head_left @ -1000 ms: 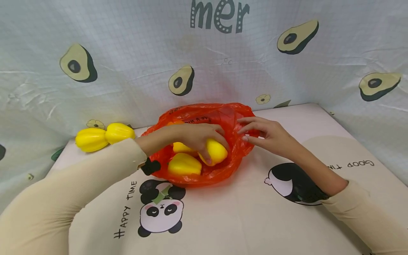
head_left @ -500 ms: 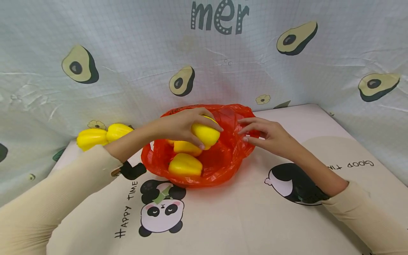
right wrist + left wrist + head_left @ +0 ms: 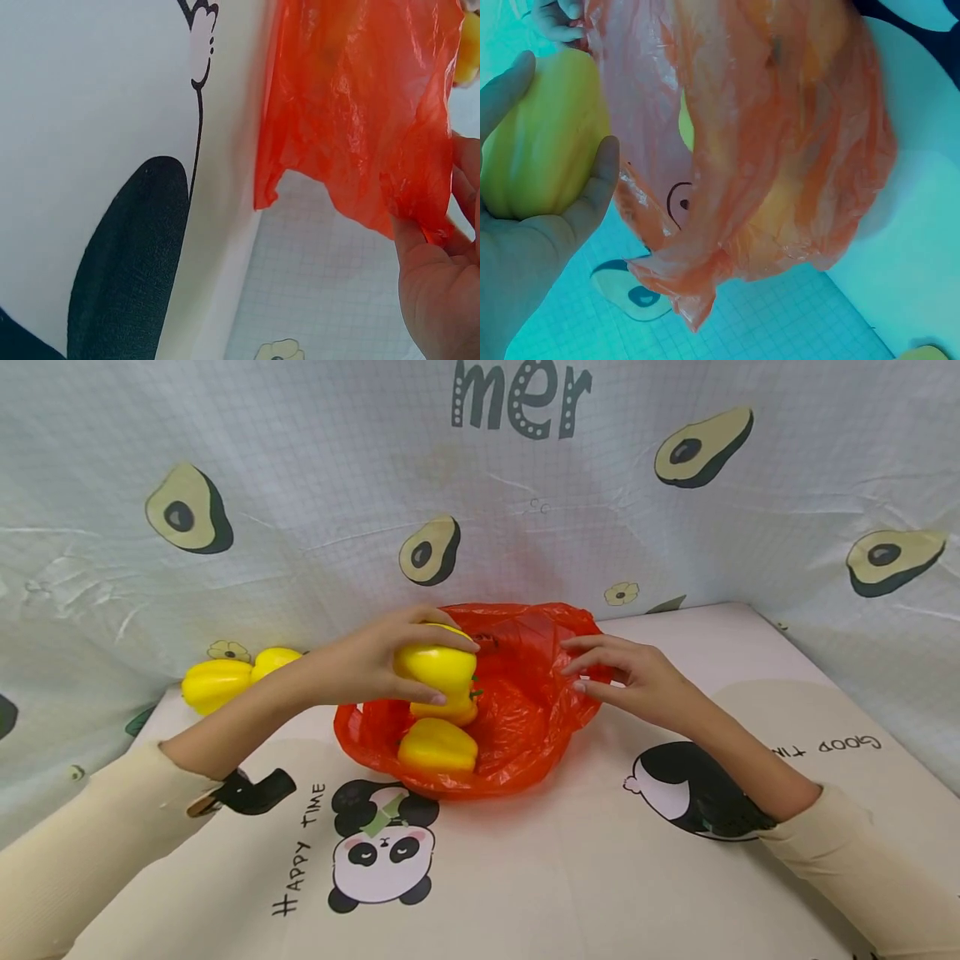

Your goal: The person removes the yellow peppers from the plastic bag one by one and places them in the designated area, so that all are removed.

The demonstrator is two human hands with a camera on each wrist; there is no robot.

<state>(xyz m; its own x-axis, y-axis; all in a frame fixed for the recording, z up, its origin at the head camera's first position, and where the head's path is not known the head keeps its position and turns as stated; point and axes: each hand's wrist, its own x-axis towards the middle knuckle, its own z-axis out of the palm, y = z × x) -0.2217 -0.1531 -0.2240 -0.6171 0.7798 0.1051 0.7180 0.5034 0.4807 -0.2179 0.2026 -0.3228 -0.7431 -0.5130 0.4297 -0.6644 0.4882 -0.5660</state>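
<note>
In the head view my left hand (image 3: 360, 662) grips a yellow bell pepper (image 3: 438, 667) above the left side of a red plastic bag (image 3: 525, 714). A green stem shows at the pepper's right end. The left wrist view has the same pepper (image 3: 547, 142) between thumb and fingers, beside the bag (image 3: 780, 150). Two more yellow peppers, a front one (image 3: 438, 747) and one partly covered behind it (image 3: 450, 714), lie inside the bag. With thumb and fingers on either side of the plastic, my right hand (image 3: 637, 683) holds the bag's right rim, as the right wrist view shows.
Two yellow peppers, one (image 3: 217, 685) beside another (image 3: 276, 661), lie at the back left, partly behind my left arm. A printed cloth (image 3: 525, 860) with pandas covers the table. A hanging avocado-print sheet (image 3: 315, 527) stands behind.
My left hand has lifted the pepper from inside the bag and carried it up and left, turning it. My right hand and the bag have stayed nearly still.
</note>
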